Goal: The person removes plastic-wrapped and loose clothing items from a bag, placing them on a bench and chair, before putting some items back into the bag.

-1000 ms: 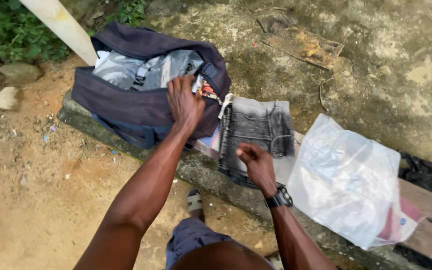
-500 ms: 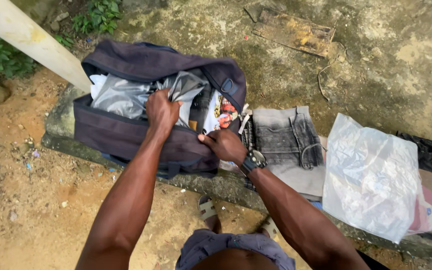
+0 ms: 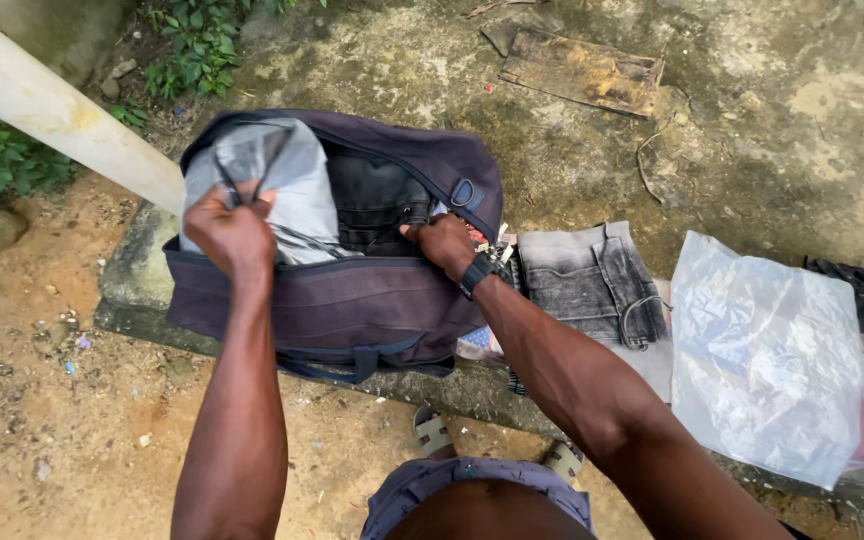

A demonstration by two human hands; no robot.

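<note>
Head view:
Left hand (image 3: 232, 232): grip closed on grey plastic-wrapped packet (image 3: 272, 180), lifted at left end of open dark duffel bag (image 3: 352, 310).
Right hand (image 3: 442, 243): fingers hooked over bag's right rim, holding it.
Bag location: on concrete bench (image 3: 142, 270), beside folded grey jeans (image 3: 587, 280).
Step, judged: unpacking; next needs packet lifted clear.

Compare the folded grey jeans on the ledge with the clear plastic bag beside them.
The grey jeans are opaque, faded denim, folded flat; the clear plastic bag is see-through, crinkled and puffed up. The jeans lie next to the dark duffel bag; the plastic bag lies farther from it. No hand touches either.
</note>
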